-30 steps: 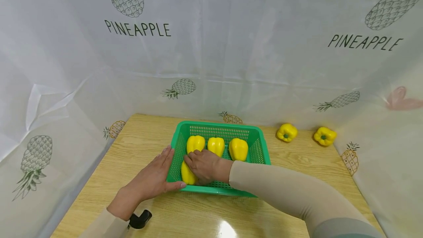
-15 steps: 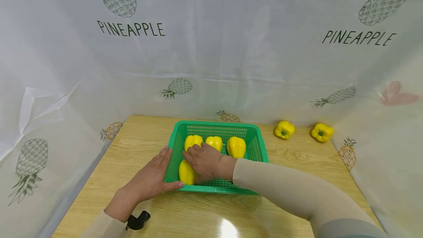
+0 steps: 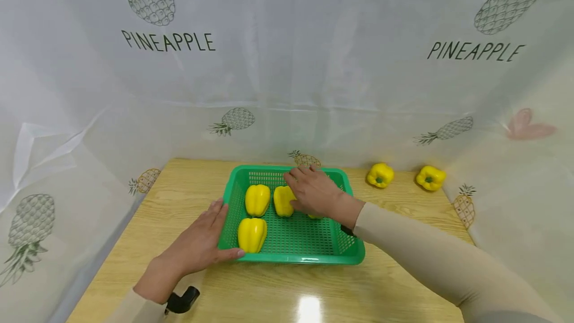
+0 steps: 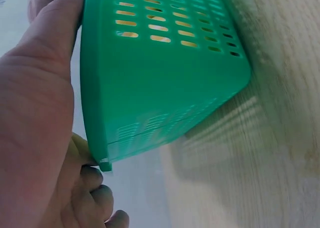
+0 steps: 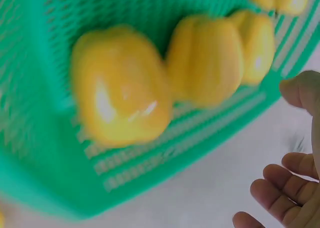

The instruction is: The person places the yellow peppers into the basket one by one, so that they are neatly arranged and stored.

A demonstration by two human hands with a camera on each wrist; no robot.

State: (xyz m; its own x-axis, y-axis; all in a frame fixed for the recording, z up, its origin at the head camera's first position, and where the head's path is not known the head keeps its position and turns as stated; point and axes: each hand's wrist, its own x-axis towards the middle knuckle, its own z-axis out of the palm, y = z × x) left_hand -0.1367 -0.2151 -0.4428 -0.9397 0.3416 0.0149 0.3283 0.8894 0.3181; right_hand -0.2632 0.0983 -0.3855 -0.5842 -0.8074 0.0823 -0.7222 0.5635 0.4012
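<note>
Four yellow peppers sit inside a green basket (image 3: pixel 305 259). The front-left pepper (image 3: pixel 252 236) lies in the near left corner, with the back-left pepper (image 3: pixel 257 200) just beyond it; whether these two touch is hard to tell. The middle pepper (image 3: pixel 283 201) sits just beside the latter, and the right pepper (image 3: pixel 315 217) is mostly hidden from the head view by the right hand (image 3: pixel 312 191). The far three form a row, which seems to leave the near right floor bare for more.

The right hand hangs over that row, holding nothing; its wrist view shows the fingers loosely bent, the thumb apart from them. Being above the peppers, it probably avoids knocking the row.

The left hand (image 3: pixel 197 238) rests at the basket's near left corner, fingers extended along the left rim, thumb spread onto the near one. It presumably steadies the light basket against sliding.

Outside, two more peppers, the nearer loose pepper (image 3: pixel 380 175) and the farther loose pepper (image 3: pixel 431 178), lie well apart from the hands on the wooden table (image 3: pixel 251 288), against the pineapple-print sheet (image 3: pixel 278 64).
</note>
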